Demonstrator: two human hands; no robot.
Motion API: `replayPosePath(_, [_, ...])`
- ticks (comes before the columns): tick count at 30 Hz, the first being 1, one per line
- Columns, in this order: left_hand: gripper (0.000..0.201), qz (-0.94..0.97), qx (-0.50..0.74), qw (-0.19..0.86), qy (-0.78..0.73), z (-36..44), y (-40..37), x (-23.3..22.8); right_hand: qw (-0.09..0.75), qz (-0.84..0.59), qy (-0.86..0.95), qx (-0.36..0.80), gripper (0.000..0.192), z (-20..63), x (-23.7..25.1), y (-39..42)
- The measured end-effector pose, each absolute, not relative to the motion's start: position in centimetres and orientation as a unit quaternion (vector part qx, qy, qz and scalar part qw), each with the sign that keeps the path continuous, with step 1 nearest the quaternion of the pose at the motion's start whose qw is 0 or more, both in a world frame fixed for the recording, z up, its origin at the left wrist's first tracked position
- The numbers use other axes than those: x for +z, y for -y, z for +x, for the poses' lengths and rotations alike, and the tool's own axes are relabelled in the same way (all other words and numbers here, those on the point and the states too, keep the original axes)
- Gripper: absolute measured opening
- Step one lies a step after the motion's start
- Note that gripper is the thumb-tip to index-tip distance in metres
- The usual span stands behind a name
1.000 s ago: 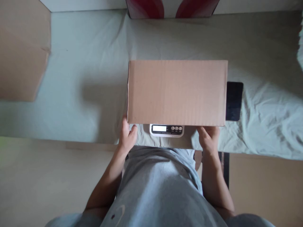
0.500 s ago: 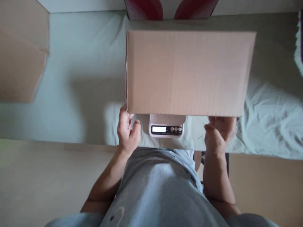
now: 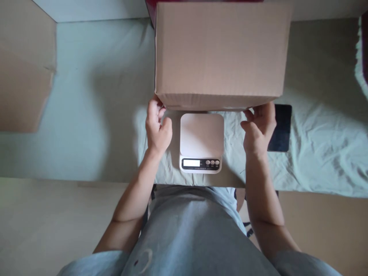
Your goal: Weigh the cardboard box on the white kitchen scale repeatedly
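Observation:
A cardboard box (image 3: 221, 50) is held up between my two hands, above and beyond a white digital kitchen scale (image 3: 201, 136). My left hand (image 3: 158, 126) grips the box's near left corner, its fingers partly hidden under the edge. At the near right corner my right hand (image 3: 260, 126) supports the box from below, fingertips tucked beneath it. The scale's plate is bare, and its display glows with no readable digits. Just right of my right hand lies a black smartphone (image 3: 283, 128), partly covered by that hand.
A pale green cloth (image 3: 74, 153) covers the table, wrinkled on the right. Another cardboard box (image 3: 23, 76) stands at the far left. Behind the held box, a dark red item (image 3: 151, 11) shows against the wall. A fringed dark red cloth (image 3: 364, 53) lies at the right edge.
Both hands have moved the box away from me, and its near side now shows. The scale's plate and the phone have come into sight.

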State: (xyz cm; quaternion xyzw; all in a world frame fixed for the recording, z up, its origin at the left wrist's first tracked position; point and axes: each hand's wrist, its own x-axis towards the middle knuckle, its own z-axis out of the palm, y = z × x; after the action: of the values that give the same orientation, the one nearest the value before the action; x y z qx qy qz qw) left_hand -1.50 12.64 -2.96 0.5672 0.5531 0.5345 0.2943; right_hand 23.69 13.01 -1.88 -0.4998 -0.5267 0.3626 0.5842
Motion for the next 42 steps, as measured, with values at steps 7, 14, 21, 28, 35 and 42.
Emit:
replayPosePath(7, [0.043, 0.536, 0.537, 0.337, -0.557, -1.6, -13.3, -6.2, 0.564, -0.518, 0.515, 0.386, 0.046, 23.9, -4.4, -13.5])
replayPosePath(14, [0.06, 0.528, 0.553, 0.295, -0.572, -1.6, -12.6, -8.5, 0.545, -0.561, 0.512, 0.355, 0.049, 23.9, -6.7, -13.5])
replayPosePath(21, [0.059, 0.543, 0.543, 0.261, -0.586, -1.6, -12.7, -9.6, 0.516, -0.597, 0.529, 0.311, 0.058, 23.5, -7.1, -13.0])
replayPosePath(28, [0.061, 0.552, 0.546, 0.246, -0.581, -1.5, -13.3, -10.3, 0.538, -0.582, 0.534, 0.294, 0.059, 23.6, -7.7, -13.2])
replayPosePath(35, [0.062, 0.535, 0.548, 0.26, -0.588, -1.1, -13.4, -9.6, 0.546, -0.577, 0.534, 0.289, 0.058, 23.3, -7.3, -13.2])
replayPosePath(42, [0.062, 0.535, 0.542, 0.252, -0.596, -1.2, -13.4, -9.9, 0.537, -0.577, 0.543, 0.29, 0.061, 23.5, -7.8, -13.3])
